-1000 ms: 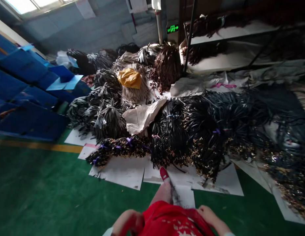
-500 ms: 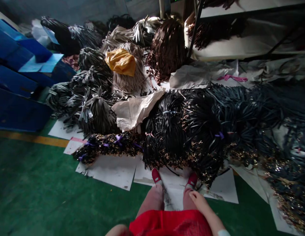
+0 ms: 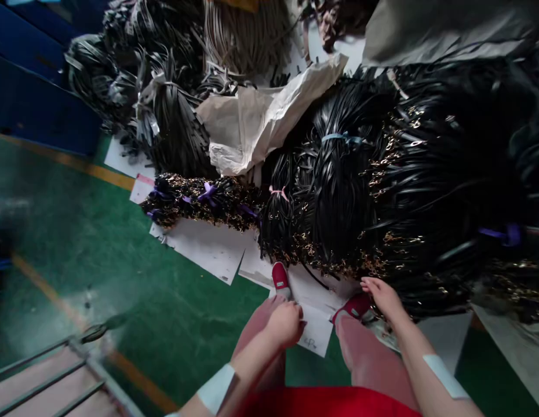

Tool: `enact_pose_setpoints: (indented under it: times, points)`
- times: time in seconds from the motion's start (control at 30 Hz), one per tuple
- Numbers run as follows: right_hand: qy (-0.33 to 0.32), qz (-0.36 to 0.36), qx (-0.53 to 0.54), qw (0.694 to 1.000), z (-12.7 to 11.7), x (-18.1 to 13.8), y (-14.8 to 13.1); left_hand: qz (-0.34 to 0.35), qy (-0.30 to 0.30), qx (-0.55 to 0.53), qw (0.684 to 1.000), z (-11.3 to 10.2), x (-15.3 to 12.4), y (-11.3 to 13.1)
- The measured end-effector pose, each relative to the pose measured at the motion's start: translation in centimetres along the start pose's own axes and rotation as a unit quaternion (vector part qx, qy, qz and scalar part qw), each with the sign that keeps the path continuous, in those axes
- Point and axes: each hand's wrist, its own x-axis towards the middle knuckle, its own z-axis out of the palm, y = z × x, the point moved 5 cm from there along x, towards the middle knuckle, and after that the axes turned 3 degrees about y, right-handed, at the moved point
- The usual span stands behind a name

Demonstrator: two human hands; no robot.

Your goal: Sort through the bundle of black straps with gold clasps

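A big heap of bundled black straps with gold chain ends [image 3: 339, 197] lies on white paper sheets [image 3: 208, 249] on a green floor. My right hand [image 3: 382, 294] reaches down with fingers apart, just below the gold-chain fringe of the nearest bundle, and holds nothing. My left hand [image 3: 287, 323] hangs lower with its fingers curled loosely, empty, above my left leg. My red shoes [image 3: 280, 277] stand on the paper at the heap's edge.
Crumpled beige paper [image 3: 261, 116] lies on top of the heap. A chain bundle tied with purple ribbons [image 3: 200, 200] lies at the left. Blue boxes [image 3: 39, 98] stand at upper left. A metal frame [image 3: 56, 376] is at lower left.
The view has tipped down and moved closer to the heap. Both hands have come forward from my sides; the right one has reached toward the chain fringe.
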Motion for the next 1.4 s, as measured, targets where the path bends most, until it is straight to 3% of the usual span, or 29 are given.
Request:
enact_pose_setpoints:
  times: [0.23,0.37,0.57,0.73,0.87,1.07,1.23,1.4]
  points:
    - [-0.032,-0.093,-0.046,0.994,3.0,4.0,-2.9,-0.057,0.035,-0.037,0.997,1.1,11.7,-2.0]
    - [-0.057,-0.156,-0.127,0.978,4.3,4.5,-3.5,-0.086,0.078,-0.040,0.992,0.2,16.0,-4.1]
    - [-0.067,-0.212,-0.235,0.946,4.6,5.3,-1.8,-0.072,0.128,-0.007,0.989,-3.3,18.5,-5.9]
    - [-0.069,-0.225,-0.374,0.897,3.6,5.7,-4.1,-0.067,0.117,0.015,0.991,-4.6,21.1,-6.6]
    - [-0.101,-0.205,-0.410,0.883,4.0,5.8,-6.2,-0.074,0.087,0.012,0.993,-3.7,23.6,-7.2]
    - [-0.125,-0.199,-0.420,0.877,4.7,5.6,-6.2,-0.105,0.069,-0.034,0.992,-1.8,26.2,-7.9]
    - [-0.108,-0.204,-0.428,0.874,4.5,5.6,-5.9,-0.137,0.106,-0.120,0.977,-1.1,27.5,-8.6]
    - [-0.073,-0.232,-0.415,0.877,4.7,5.6,-5.6,-0.203,0.163,-0.254,0.932,0.6,28.2,-9.0]
